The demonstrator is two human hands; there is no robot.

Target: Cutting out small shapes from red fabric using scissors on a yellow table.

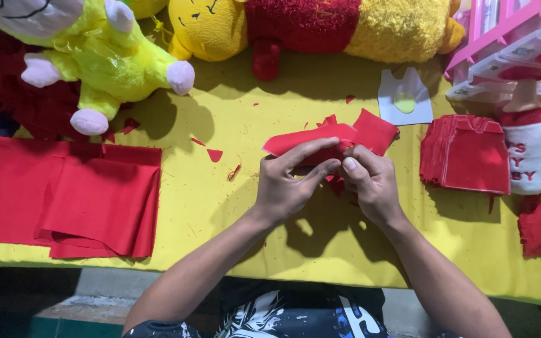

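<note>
The red felt piece point(345, 139) sits above the middle of the yellow table point(220, 206), pinched between our two hands. In the head view, our left hand point(289, 184) grips its near edge with thumb and fingers curled around it, and our right hand point(370, 181) is closed on the same edge just beside, thumb pressed on top; the two hands touch. The far end of the felt spreads out flat toward the right. To the right lies a stack of cut red pieces point(464, 156), with a small bottle-shaped toy point(527, 147) touching its right side. Behind it we see a white paper template point(405, 97). On the left lies folded red cloth point(70, 200), and beyond it a green plush toy point(108, 56). A yellow and red plush point(308, 25) lies along the far edge. Small red scraps point(214, 154) are scattered near our left hand.
</note>
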